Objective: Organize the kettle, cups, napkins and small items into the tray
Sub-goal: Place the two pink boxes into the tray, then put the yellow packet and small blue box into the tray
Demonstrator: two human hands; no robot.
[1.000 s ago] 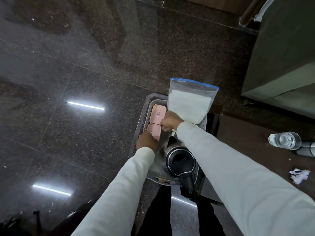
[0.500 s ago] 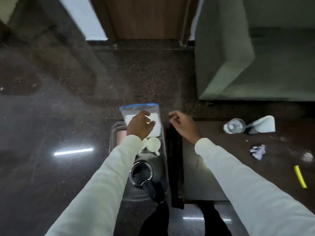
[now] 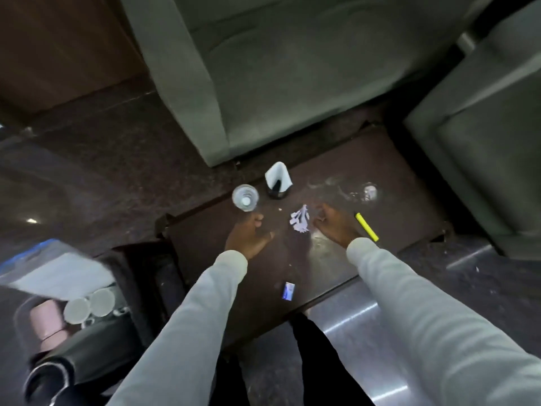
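Note:
At the lower left sits the tray [image 3: 22, 310], blurred, holding a black kettle [image 3: 58, 373], two white cups [image 3: 89, 306], pink packets [image 3: 46, 320] and a clear bag of napkins [image 3: 55, 273]. On the dark brown table, my left hand [image 3: 248, 237] hovers open just below a clear plastic bottle [image 3: 245, 197]. My right hand [image 3: 333, 225] is open too, fingers curled, right beside a crumpled white paper [image 3: 301, 219]. A yellow marker [image 3: 366, 227] lies just right of that hand. A small blue-white sachet [image 3: 288, 290] lies near the table's front edge.
A black holder with a white napkin [image 3: 278, 181] stands behind the bottle. Grey-green sofas [image 3: 278, 68] close in behind and to the right of the table [image 3: 380, 159]. A white smear [image 3: 369, 191] marks the table's far right. Polished dark floor surrounds everything.
My view swung right from the tray to the table. Both hands left the tray and the napkin bag and now hover over the table beside the bottle and crumpled paper.

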